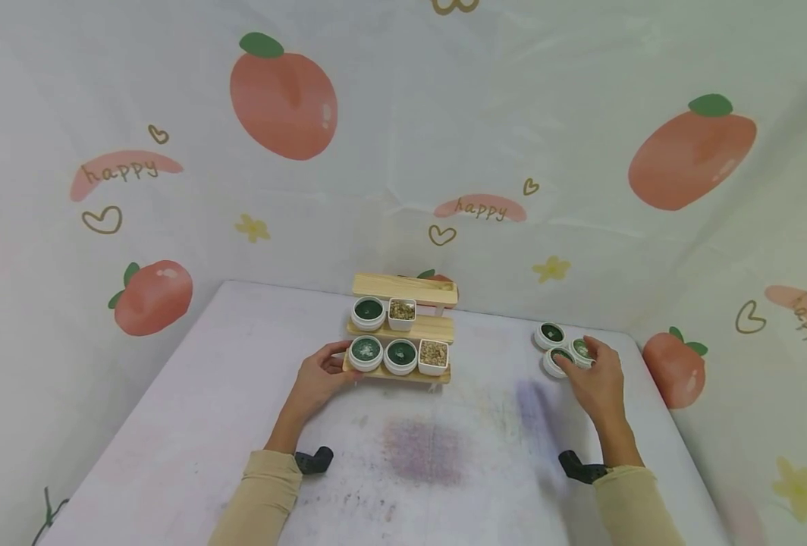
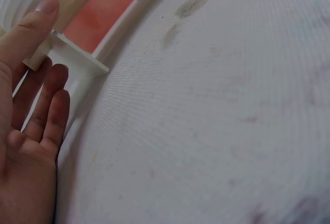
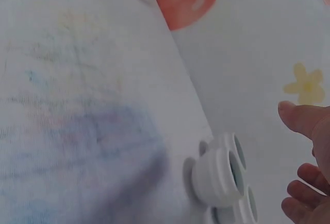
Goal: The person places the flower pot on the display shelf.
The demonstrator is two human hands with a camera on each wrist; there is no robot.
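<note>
A tiered wooden stand (image 1: pixel 403 288) has round white pots with dark green tops and square white pots with speckled fill on its two lower steps. My left hand (image 1: pixel 321 379) holds the left end of the lowest step, thumb along its front by a round pot (image 1: pixel 365 353) and fingers beneath, beside the white support (image 2: pixel 85 62). At the right, three round white pots stand in a cluster: one at the back (image 1: pixel 550 335), one in front (image 1: pixel 557 362) and one at right (image 1: pixel 582 350). My right hand (image 1: pixel 598 383) hovers over them, thumb and fingers spread apart, holding nothing.
The table (image 1: pixel 253 425) has a white cover with purple and grey stains. Behind it hangs a white backdrop (image 1: pixel 390 152) printed with red fruit, hearts and flowers. Black straps (image 1: pixel 316 460) sit at both wrists. The stand's top step (image 1: pixel 403 288) is close to the backdrop.
</note>
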